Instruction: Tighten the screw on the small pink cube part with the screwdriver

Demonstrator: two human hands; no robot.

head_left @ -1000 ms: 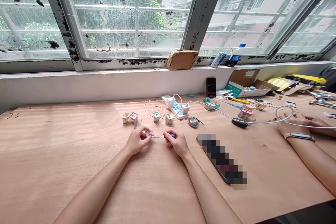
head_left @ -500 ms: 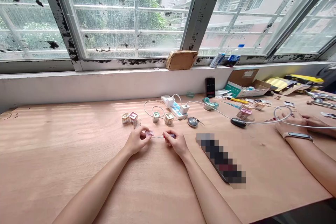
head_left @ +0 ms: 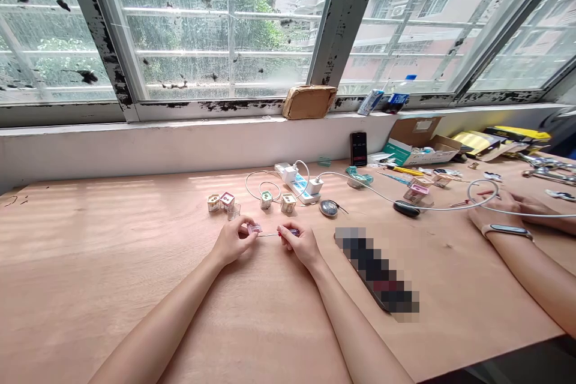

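At table (head_left: 90, 264): pink piece (head_left: 254, 228) in left grip (head_left: 233, 242), screwdriver (head_left: 294, 232) in right grip (head_left: 303, 246).

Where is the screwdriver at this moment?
In the head view, the screwdriver is below the picture's middle, held in the right hand, its shaft pointing left toward the small pink piece in the left hand.

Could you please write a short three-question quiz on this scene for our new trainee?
1. Multiple choice: which hand grips the thin-shafted tool? A) left B) right C) neither
2. True or false: the fingers of the left hand hold a small pink piece.
3. Fill in: the bottle by the window has a ____ cap.

Key: 1. B, the right hand; 2. true; 3. blue.
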